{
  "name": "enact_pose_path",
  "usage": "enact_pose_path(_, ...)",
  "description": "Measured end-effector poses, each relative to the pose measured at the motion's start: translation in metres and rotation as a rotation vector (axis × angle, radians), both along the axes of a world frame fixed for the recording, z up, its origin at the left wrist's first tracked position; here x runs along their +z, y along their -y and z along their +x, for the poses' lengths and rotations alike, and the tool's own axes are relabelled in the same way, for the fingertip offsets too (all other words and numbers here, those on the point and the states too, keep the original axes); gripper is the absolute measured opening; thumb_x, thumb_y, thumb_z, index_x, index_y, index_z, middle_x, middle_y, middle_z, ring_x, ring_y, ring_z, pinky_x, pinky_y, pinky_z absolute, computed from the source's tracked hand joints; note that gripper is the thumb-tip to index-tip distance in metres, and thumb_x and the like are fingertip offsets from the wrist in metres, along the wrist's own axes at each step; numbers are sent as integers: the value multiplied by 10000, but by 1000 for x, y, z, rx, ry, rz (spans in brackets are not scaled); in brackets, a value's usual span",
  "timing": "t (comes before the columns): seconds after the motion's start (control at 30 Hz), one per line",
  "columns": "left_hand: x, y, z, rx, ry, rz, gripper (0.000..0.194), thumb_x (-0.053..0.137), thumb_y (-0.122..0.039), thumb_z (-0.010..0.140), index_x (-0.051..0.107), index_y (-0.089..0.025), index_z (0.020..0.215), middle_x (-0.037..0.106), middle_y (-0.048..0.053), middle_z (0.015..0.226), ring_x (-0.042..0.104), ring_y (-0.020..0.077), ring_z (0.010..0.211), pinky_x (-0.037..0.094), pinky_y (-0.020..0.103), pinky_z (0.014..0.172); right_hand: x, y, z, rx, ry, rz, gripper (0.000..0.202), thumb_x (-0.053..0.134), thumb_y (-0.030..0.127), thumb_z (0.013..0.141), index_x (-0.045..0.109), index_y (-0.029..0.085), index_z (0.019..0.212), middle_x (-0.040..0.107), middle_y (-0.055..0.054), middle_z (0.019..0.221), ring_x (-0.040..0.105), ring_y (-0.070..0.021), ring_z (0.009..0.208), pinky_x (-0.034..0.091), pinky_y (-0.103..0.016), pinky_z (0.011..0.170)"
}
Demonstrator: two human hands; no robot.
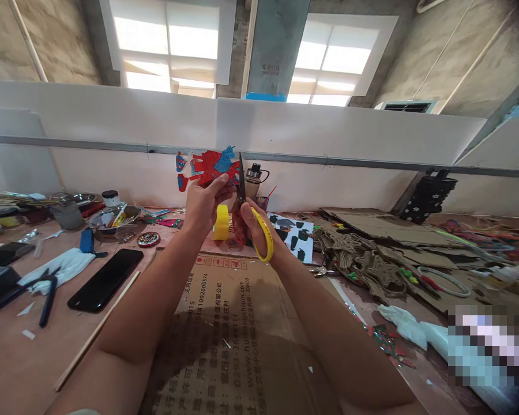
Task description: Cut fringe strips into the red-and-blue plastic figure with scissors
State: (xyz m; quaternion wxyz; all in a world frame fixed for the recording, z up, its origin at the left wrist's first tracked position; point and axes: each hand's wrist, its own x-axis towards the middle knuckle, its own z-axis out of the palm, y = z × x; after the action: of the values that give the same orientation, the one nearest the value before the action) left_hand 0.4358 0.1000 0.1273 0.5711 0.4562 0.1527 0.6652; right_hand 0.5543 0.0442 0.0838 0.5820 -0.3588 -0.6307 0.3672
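The left hand [204, 202] is closed in a pinch, its thumb and fingers gripping a red and blue cutout [216, 165] near the lower right edge, while the right hand [254, 226] is curled round the scissors [241, 185], whose yellow handle loop shows at its side. The dark blades point upward just beside the cutout's right edge; whether they are parted or touch the cutout, I cannot tell. The cutout is held up above the bench [38, 351], in front of the white panel [155, 173]; it looks thin and flat, mostly red with jagged edges, a blue patch toward the upper right, and pale, see-through areas and smaller red and blue parts at the left. Below the forearms, a printed cardboard sheet [251, 323] lies on the bench, with a yellow roll [220, 223] near its far edge
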Motion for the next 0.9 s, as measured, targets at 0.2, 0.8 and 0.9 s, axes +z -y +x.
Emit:
enact_pose_path(0.2,0,1,1,3,7,3,284,864,-279,627,646,-151,756,686,5,684,685,131,613,544,250,639,-1,0,0,27,-44,-2,609,584,831,784,439,241,814,429,88,547,378,-79,401,316,-217,372)
enact_pose_path(0.8,-1,4,4,-10,14,-10,310,868,-308,624,652,-159,790,693,6,696,693,137,637,543,252,657,-2,1,-6,-14,-83,16,602,602,824,774,449,243,816,367,108,514,318,-65,359,309,-204,325)
enact_pose_path(0.9,-1,3,2,-25,16,-53,286,844,-324,651,652,-168,795,708,18,720,702,146,666,542,263,676,-4,0,-4,-46,-58,10,591,595,818,786,473,241,836,382,102,519,326,-66,365,311,-208,334)
